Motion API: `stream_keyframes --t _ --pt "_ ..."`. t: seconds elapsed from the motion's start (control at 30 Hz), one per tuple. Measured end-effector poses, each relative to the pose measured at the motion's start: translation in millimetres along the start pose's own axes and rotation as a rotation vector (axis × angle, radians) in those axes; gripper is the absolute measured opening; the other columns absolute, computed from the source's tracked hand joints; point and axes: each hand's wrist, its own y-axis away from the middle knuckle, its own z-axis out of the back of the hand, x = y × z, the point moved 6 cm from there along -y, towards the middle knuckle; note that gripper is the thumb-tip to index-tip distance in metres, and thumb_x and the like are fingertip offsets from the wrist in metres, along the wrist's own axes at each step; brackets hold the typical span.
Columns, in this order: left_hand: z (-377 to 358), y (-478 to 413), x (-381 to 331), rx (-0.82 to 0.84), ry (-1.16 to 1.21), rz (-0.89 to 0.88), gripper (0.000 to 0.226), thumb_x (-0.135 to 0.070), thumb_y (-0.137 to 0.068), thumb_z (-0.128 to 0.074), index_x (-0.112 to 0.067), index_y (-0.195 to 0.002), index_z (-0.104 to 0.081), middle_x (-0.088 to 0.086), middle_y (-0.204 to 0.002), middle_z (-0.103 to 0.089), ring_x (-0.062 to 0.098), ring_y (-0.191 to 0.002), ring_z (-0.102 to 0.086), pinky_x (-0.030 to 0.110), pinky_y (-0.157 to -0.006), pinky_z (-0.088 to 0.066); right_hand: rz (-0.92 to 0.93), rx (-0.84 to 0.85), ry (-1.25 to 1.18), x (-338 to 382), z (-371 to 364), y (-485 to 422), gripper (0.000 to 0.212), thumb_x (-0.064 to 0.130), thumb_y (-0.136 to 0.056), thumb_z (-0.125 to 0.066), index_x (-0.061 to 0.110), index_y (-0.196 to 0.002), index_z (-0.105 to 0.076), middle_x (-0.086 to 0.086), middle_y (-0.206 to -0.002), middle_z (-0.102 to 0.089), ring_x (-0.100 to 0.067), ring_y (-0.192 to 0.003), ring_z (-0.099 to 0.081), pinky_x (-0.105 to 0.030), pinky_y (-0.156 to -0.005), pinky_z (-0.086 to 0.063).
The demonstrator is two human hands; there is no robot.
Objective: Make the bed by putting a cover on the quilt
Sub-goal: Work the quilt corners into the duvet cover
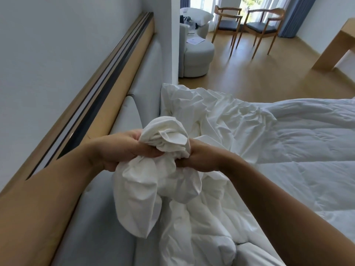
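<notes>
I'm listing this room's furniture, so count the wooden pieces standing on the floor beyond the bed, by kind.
Chairs: 2
Table: 1
Total: 3

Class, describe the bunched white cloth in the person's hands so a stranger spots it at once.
Find the grey headboard on the left. Beside it, the left hand and right hand grip a cloth bunch. Unlike the quilt spread flat to the right, it is twisted and lifted.

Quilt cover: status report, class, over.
Left hand and right hand both grip bunched cover. Quilt lies spread, right. Nothing in the way.
</notes>
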Motion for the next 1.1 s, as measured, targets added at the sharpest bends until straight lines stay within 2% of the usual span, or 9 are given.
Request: stream_keyframes --t 0.13,0.3,0.43,0.53,0.63,0.7,0.8,0.9,1.1 --pt "-20.6 -1.2 6.7 0.034 -0.222 0.126 0.048 0.000 -0.080 -0.076 -0.021 -0.121 -0.065 0.006 -0.103 -0.076 0.022 -0.096 -0.073 0.035 -0.079 -0.060 0.101 -0.165 0.008 12.2 16.9 12.1 0.007 0.003 -0.093 -0.062 0.005 -0.096 -0.068 0.001 -0.088 -0.066 0.001 -0.082 -0.063 -0.015 -0.073 -0.053" --pt "-26.7 5.9 20.2 0.079 -0.510 0.293 0.046 -0.013 -0.074 -0.087 -0.028 -0.111 -0.065 -0.008 -0.092 -0.076 0.012 -0.089 -0.074 0.029 -0.079 -0.061 0.244 -0.267 -0.039 18.8 9.2 7.6 0.029 -0.002 -0.084 -0.063 0.017 -0.062 -0.056 0.014 -0.059 -0.055 -0.002 -0.059 -0.051 -0.014 -0.058 -0.041" --pt "-20.3 7.9 16.3 0.053 -0.353 0.263 0.039 -0.015 -0.073 -0.080 -0.022 -0.109 -0.067 -0.005 -0.092 -0.077 0.014 -0.088 -0.074 0.029 -0.077 -0.060 0.213 -0.241 -0.192 10.6 4.2 2.0 0.010 0.006 -0.083 -0.061 -0.002 -0.081 -0.067 -0.016 -0.081 -0.068 -0.020 -0.075 -0.062 -0.042 -0.070 -0.053" --pt "-11.3 1.4 7.8 -0.016 0.041 0.140 0.028 -0.011 -0.076 -0.069 -0.015 -0.102 -0.078 0.009 -0.105 -0.076 0.024 -0.095 -0.073 0.035 -0.079 -0.061 0.119 -0.166 -0.533 4.3 6.8 6.8 0.019 0.002 -0.087 -0.062 0.017 -0.096 -0.070 -0.004 -0.095 -0.071 -0.013 -0.090 -0.068 -0.032 -0.082 -0.058" --pt "-3.7 -4.0 9.0 -0.017 0.130 0.071 0.035 -0.019 -0.079 -0.081 -0.012 -0.113 -0.075 0.016 -0.122 -0.070 0.031 -0.110 -0.069 0.038 -0.086 -0.060 -0.005 0.062 -0.711 -2.3 0.4 9.5 0.023 0.012 -0.078 -0.066 0.016 -0.100 -0.070 -0.002 -0.092 -0.071 -0.017 -0.089 -0.067 -0.030 -0.078 -0.057" --pt "-0.5 -4.8 11.5 -0.009 0.125 0.074 0.044 -0.020 -0.073 -0.088 -0.009 -0.114 -0.074 0.018 -0.121 -0.070 0.033 -0.109 -0.069 0.037 -0.083 -0.059 -0.005 0.230 -0.667 -0.3 -4.4 13.3 0.033 0.019 -0.072 -0.082 0.020 -0.103 -0.072 -0.002 -0.096 -0.072 -0.019 -0.093 -0.068 -0.030 -0.078 -0.058" --pt "1.6 -4.0 11.1 -0.044 0.058 0.096 0.031 -0.015 -0.085 -0.069 -0.008 -0.115 -0.069 0.014 -0.109 -0.074 0.028 -0.096 -0.073 0.032 -0.074 -0.060 -0.029 0.361 -0.401 3.5 -11.4 19.6 0.042 0.006 -0.070 -0.087 0.027 -0.103 -0.071 0.003 -0.101 -0.074 -0.017 -0.099 -0.070 -0.030 -0.084 -0.057" --pt "0.9 -4.8 9.9 -0.069 0.029 0.114 0.039 -0.014 -0.085 -0.060 -0.007 -0.123 -0.063 0.012 -0.105 -0.075 0.025 -0.092 -0.074 0.030 -0.070 -0.060 -0.062 0.326 -0.273 3.4 -17.5 19.4 0.037 0.000 -0.081 -0.079 0.027 -0.103 -0.069 0.010 -0.101 -0.074 -0.011 -0.101 -0.070 -0.027 -0.087 -0.057" --pt "3.7 -6.2 11.9 -0.134 0.021 0.151 0.044 -0.018 -0.078 -0.067 -0.009 -0.121 -0.065 0.016 -0.112 -0.073 0.030 -0.098 -0.073 0.038 -0.076 -0.062 -0.121 0.142 -0.340 -5.7 -21.2 15.7 0.021 0.008 -0.096 -0.064 0.028 -0.102 -0.067 0.007 -0.103 -0.070 -0.011 -0.100 -0.066 -0.032 -0.094 -0.055"
